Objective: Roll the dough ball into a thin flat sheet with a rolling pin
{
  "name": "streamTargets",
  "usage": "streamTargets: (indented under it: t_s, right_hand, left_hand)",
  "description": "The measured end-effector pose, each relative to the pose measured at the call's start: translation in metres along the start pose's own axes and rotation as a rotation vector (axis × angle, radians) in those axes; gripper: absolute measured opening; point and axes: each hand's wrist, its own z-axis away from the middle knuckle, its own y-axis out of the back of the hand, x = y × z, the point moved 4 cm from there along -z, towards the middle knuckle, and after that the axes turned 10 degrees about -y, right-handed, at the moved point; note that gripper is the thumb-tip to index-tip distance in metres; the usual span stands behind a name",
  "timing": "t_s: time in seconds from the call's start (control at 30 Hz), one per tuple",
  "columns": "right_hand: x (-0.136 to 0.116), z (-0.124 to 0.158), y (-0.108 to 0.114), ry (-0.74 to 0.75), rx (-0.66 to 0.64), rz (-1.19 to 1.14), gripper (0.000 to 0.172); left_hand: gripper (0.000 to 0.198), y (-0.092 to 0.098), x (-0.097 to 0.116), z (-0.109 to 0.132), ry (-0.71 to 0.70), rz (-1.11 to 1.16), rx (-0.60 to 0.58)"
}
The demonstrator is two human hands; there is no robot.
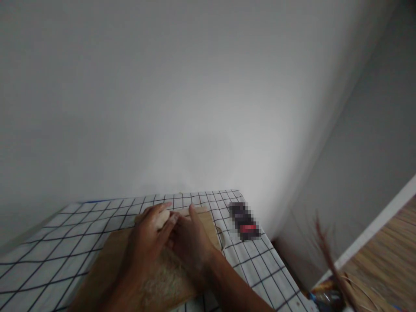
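Observation:
A flat brown paper bag [107, 264] lies on a table covered with a white cloth with a dark grid [58, 234]. My left hand [147, 238] rests on the bag near its far end, fingers stretched out and pressed flat on the paper. My right hand [190, 242] lies beside it, fingers extended and touching the left hand's fingertips at the bag's top edge. A pale fibrous patch [165, 281] shows on the bag between my forearms. A twine handle [221, 236] sticks out at the bag's right side.
A small dark object with a red band [244, 221], blurred out, lies on the cloth right of the bag. White walls stand close behind and to the right. A wooden floor [386, 255] and a woven item [341, 290] show at lower right.

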Motion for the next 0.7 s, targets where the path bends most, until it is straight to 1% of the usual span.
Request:
streamTargets:
  t_s: [0.03, 0.1, 0.17, 0.2, 0.23, 0.27, 0.33, 0.4, 0.47, 0.5, 0.57, 0.63, 0.7]
  right_hand:
    - [0.001, 0.002, -0.002, 0.002, -0.013, 0.006, 0.07]
    - [-0.001, 0.005, -0.001, 0.053, 0.036, 0.08, 0.058]
    - [-0.007, 0.008, 0.005, 0.119, 0.167, 0.21, 0.047]
    - [-0.01, 0.01, 0.009, 0.153, 0.248, 0.279, 0.043]
    - [-0.013, 0.011, 0.013, 0.185, 0.325, 0.342, 0.039]
    - [-0.016, 0.011, 0.017, 0.211, 0.39, 0.399, 0.036]
    - [-0.019, 0.012, 0.022, 0.246, 0.458, 0.5, 0.03]
    - [-0.019, 0.012, 0.022, 0.263, 0.467, 0.574, 0.027]
    - [-0.015, 0.013, 0.019, 0.277, 0.459, 0.645, 0.028]
    - [-0.014, 0.014, 0.017, 0.287, 0.453, 0.681, 0.028]
    - [-0.011, 0.016, 0.012, 0.304, 0.438, 0.759, 0.027]
    - [-0.009, 0.018, 0.007, 0.318, 0.436, 0.826, 0.026]
    - [-0.009, 0.021, 0.004, 0.335, 0.462, 0.877, 0.024]
  left_hand:
    - [0.039, 0.007, -0.004, -0.002, 0.081, 0.056, 0.024]
    - [0.036, 0.018, -0.011, -0.005, 0.259, 0.264, 0.103]
    - [0.038, 0.022, -0.016, -0.005, 0.416, 0.534, 0.202]
    - [0.04, 0.021, -0.019, -0.005, 0.479, 0.653, 0.237]
    - [0.042, 0.019, -0.02, -0.004, 0.528, 0.758, 0.245]
    - [0.043, 0.017, -0.021, -0.005, 0.557, 0.837, 0.236]
    - [0.041, 0.011, -0.019, -0.006, 0.572, 0.939, 0.174]
    - [0.033, 0.007, -0.014, -0.007, 0.586, 1.029, 0.12]
    - [0.02, 0.003, -0.008, -0.004, 0.667, 1.116, 0.088]
    - [0.019, 0.002, -0.005, -0.002, 0.719, 1.164, 0.083]
    - [0.024, 0.002, 0.0, 0.002, 0.794, 1.258, 0.11]
    - [0.023, 0.004, 0.004, 0.004, 0.798, 1.332, 0.129]
    - [0.021, 0.004, 0.004, 0.005, 0.805, 1.353, 0.126]
